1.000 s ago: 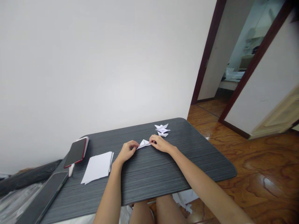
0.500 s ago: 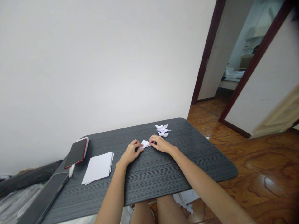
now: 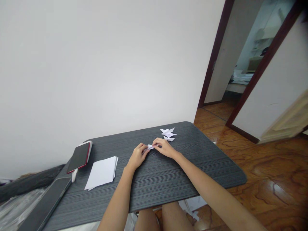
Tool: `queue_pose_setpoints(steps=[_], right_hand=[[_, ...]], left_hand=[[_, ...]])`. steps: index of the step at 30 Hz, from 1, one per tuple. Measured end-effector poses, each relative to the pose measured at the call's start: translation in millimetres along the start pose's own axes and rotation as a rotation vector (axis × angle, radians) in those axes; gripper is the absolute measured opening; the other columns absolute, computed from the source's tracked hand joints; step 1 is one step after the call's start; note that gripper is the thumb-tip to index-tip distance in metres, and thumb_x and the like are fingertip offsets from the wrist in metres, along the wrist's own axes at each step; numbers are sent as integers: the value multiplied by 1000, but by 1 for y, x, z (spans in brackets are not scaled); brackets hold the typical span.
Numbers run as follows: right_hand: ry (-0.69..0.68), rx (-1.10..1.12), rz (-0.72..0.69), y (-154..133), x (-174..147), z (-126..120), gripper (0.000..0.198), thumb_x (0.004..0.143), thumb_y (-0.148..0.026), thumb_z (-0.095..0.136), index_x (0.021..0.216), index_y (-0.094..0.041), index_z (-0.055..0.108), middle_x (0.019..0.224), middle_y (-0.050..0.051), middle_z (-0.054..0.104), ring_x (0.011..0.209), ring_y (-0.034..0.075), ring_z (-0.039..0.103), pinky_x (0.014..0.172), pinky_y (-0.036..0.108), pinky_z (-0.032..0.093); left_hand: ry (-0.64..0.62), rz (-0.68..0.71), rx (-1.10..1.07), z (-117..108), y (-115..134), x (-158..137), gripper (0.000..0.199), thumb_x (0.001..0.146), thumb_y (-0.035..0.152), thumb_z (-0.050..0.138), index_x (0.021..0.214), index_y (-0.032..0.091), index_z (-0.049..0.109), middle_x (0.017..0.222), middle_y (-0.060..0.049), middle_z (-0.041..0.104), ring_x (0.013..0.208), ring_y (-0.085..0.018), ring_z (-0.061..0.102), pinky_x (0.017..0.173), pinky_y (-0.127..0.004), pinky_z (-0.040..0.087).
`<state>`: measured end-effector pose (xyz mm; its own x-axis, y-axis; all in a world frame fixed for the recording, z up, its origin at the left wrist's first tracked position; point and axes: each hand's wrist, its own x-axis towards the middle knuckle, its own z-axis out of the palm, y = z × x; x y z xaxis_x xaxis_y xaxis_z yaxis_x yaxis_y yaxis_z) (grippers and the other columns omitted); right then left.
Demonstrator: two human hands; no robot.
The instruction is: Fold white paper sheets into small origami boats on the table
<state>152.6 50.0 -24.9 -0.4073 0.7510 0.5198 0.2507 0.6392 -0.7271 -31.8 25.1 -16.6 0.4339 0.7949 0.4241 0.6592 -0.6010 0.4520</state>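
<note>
A small piece of folded white paper is held just above or on the dark table, between my two hands. My left hand is closed on its left end, fingers and thumb pinching. At the other end, my right hand pinches the paper too. Much of the paper is hidden by my fingers. Beyond my right hand lie several folded white paper shapes with pointed tips, close together.
A stack of white paper sheets lies left of my hands. Farther left, a dark tablet with a red edge rests on a white stand. A long dark panel is at the table's left edge. White paper pieces lie below the table.
My hands have drawn slightly closer together, and less of the folded paper shows between them; it looks flatter and narrower. Both hands still pinch it.
</note>
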Motion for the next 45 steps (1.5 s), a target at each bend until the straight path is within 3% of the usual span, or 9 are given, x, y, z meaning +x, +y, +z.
queue_pose_setpoints(steps=[10, 17, 26, 33, 45], right_hand=[[87, 285, 93, 1, 5, 2, 9, 72, -23, 56, 74, -15, 60, 81, 4, 55, 78, 13, 54, 70, 27, 46], [105, 286, 67, -1, 6, 2, 10, 74, -24, 54, 72, -15, 59, 78, 4, 54, 75, 13, 53, 68, 27, 45], [152, 309, 116, 1, 7, 9, 13, 72, -24, 56, 82, -16, 60, 82, 3, 53, 75, 13, 53, 67, 26, 47], [73, 283, 176, 5, 3, 20, 35, 69, -20, 58, 103, -19, 53, 98, 6, 50, 82, 14, 54, 68, 29, 49], [-46, 310, 200, 7, 2, 14, 37, 70, -17, 57, 106, -17, 52, 110, 9, 47, 96, 17, 52, 78, 33, 47]], left_hand=[[60, -95, -198, -2, 1, 3, 28, 78, 35, 49, 93, 14, 60, 79, -5, 57, 67, -12, 53, 61, -23, 45], [-19, -95, -352, -7, 7, 6, 28, 81, 33, 45, 96, 17, 63, 96, -8, 61, 86, -17, 56, 72, -26, 46], [-49, -109, -411, -4, 5, 7, 28, 79, 32, 48, 95, 16, 64, 94, -8, 62, 83, -17, 58, 74, -28, 46], [-23, -102, -380, -4, 9, 8, 27, 78, 32, 49, 95, 17, 64, 92, -8, 62, 83, -17, 57, 74, -28, 45], [-7, -103, -441, -3, 10, 7, 30, 76, 36, 51, 95, 16, 63, 89, -8, 62, 74, -15, 57, 68, -27, 46]])
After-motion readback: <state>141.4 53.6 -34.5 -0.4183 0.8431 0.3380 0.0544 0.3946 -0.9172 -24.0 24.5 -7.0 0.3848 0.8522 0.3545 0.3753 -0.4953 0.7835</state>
